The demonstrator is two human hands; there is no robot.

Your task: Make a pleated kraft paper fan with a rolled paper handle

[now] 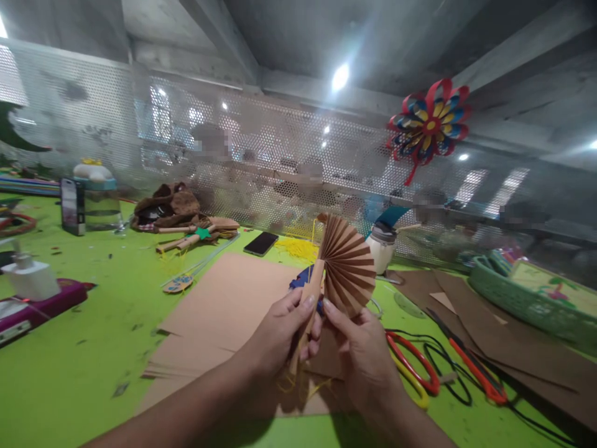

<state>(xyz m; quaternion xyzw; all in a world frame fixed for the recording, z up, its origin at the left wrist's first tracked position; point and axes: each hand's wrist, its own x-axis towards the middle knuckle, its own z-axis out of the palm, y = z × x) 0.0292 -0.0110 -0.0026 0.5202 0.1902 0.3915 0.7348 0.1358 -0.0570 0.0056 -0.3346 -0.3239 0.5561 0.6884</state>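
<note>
A pleated brown paper fan [352, 264] is held up over the sheets, spread to the right of a rolled paper stick [311, 295]. My left hand [286, 320] is closed round the stick, its thumb lying along the front. With fingers and thumb, my right hand [361, 336] pinches the lower edge of the fan close to the stick. Something dark blue [301, 278], partly hidden, shows behind the stick. Yellow strands hang below the hands. Beneath lies a stack of brown paper sheets [237, 298] on the green table [93, 354].
To the right lie red-handled scissors [415, 361], a glue gun [480, 373] with a black cord, dark brown sheets [522, 348] and a green basket [513, 298]. Behind are a phone [261, 243], yellow shreds [298, 249] and a jar [381, 249]. A white pump bottle [30, 277] stands left.
</note>
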